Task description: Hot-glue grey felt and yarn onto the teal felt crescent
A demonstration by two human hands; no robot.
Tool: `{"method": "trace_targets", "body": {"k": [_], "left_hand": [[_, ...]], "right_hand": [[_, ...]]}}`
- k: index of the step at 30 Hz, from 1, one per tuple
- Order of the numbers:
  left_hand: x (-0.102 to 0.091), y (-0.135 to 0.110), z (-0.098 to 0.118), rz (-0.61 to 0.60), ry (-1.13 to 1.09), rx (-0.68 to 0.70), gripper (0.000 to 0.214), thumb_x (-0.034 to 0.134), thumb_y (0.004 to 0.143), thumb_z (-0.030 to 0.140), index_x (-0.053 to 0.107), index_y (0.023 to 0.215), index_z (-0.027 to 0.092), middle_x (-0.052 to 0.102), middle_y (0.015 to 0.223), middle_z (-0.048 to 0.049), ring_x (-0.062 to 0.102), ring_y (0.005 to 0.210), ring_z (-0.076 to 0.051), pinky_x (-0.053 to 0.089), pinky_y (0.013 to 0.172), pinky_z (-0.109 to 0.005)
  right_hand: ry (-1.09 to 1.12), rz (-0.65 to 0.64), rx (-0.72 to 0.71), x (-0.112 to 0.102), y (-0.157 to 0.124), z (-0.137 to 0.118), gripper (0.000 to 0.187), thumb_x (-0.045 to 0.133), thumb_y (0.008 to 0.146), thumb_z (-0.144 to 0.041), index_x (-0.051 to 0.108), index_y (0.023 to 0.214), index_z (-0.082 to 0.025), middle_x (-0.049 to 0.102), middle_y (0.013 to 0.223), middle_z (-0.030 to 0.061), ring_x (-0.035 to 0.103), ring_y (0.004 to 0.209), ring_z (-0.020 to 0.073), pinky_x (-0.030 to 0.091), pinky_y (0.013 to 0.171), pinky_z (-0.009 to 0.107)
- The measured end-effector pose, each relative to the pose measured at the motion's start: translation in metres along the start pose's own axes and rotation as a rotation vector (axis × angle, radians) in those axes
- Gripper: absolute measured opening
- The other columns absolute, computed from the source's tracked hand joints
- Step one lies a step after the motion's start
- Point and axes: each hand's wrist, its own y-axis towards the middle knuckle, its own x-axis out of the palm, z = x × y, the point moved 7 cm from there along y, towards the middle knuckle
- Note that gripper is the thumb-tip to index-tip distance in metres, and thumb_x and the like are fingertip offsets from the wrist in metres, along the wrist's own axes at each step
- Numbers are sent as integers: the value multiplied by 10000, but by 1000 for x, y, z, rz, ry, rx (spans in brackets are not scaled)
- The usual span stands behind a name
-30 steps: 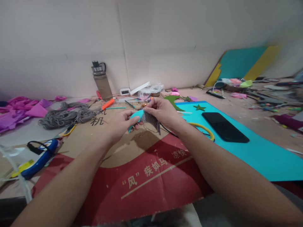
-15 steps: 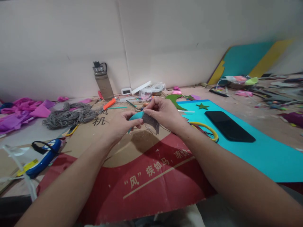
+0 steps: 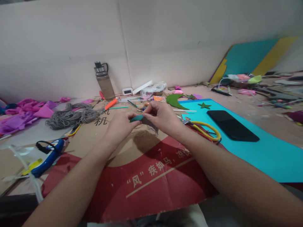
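Note:
My left hand [image 3: 121, 125] is closed, its thumb and fingers pinching a small teal piece of felt-like material [image 3: 136, 119]. My right hand [image 3: 163, 118] pinches the same work at its upper edge, where a grey felt-like piece [image 3: 151, 124] hangs below the fingers. The teal and grey parts meet between my hands, but I cannot tell whether they are joined. Both are held just above a brown and red cardboard sheet [image 3: 165, 186]. Yellow-handled scissors [image 3: 208, 127] lie right beside my right wrist.
A black phone [image 3: 233, 125] and a green star [image 3: 204, 105] lie on a turquoise sheet [image 3: 267, 157] at right. Grey cord [image 3: 71, 116], an orange cutter [image 3: 110, 104] and a blue glue gun [image 3: 48, 160] are at left. A bottle [image 3: 105, 82] stands by the wall.
The teal piece has tilted, so less of its face shows, and my left fingers have curled out of sight behind it. My right hand has shifted slightly, and more of the scissors shows.

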Motion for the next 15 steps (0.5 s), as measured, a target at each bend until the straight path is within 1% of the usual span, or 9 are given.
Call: {"method": "trace_targets", "body": {"k": [2, 4, 6, 8, 10, 13, 15], "left_hand": [[2, -1, -1, -20, -53, -19, 89, 668, 706, 241, 717, 772, 206, 684, 778, -19, 578, 739, -178, 415, 682, -283], [7, -1, -6, -69, -126, -76, 96, 660, 705, 235, 697, 783, 192, 667, 740, -16, 576, 695, -166, 429, 656, -279], [10, 0, -10, -95, -196, -112, 119, 674, 690, 239, 690, 792, 180, 654, 719, -14, 573, 669, -157, 441, 639, -275], [12, 1, -12, -105, -269, -108, 155, 694, 677, 247, 697, 812, 171, 670, 761, -24, 588, 697, -157, 460, 660, -277], [14, 1, -15, -123, -340, -120, 173, 693, 695, 280, 704, 824, 164, 687, 792, -40, 608, 722, -164, 476, 686, -288], [17, 1, -19, -129, -364, -167, 189, 667, 740, 337, 703, 792, 158, 700, 772, -55, 630, 725, -172, 488, 720, -311], [17, 1, -20, -122, -358, -187, 186, 658, 754, 337, 695, 765, 156, 703, 748, -55, 638, 715, -170, 492, 737, -320]], "right_hand": [[-12, 4, 6, 1, -1, 0, 85, 605, 762, -247, 573, 710, -188, 624, 697, 4, 532, 618, 122, 386, 549, 259], [-21, 10, 12, 0, -1, 0, 82, 606, 764, -248, 584, 714, -187, 638, 715, 10, 542, 629, 125, 393, 556, 260], [-14, 23, 10, -1, 0, 0, 76, 609, 764, -242, 587, 717, -187, 641, 714, 10, 547, 633, 126, 395, 555, 259], [6, 33, 12, -3, 1, 2, 83, 615, 766, -244, 582, 716, -186, 636, 700, 10, 547, 627, 126, 395, 549, 259], [20, 34, 21, -3, 1, 2, 93, 619, 767, -245, 576, 710, -186, 630, 686, 9, 545, 618, 125, 394, 544, 259], [15, 23, 19, -3, 1, 1, 99, 625, 762, -242, 572, 699, -187, 618, 673, 1, 531, 611, 120, 388, 546, 258], [17, 18, 15, -1, 0, 0, 104, 625, 762, -242, 569, 692, -188, 610, 666, -4, 522, 611, 117, 383, 549, 257]]}}
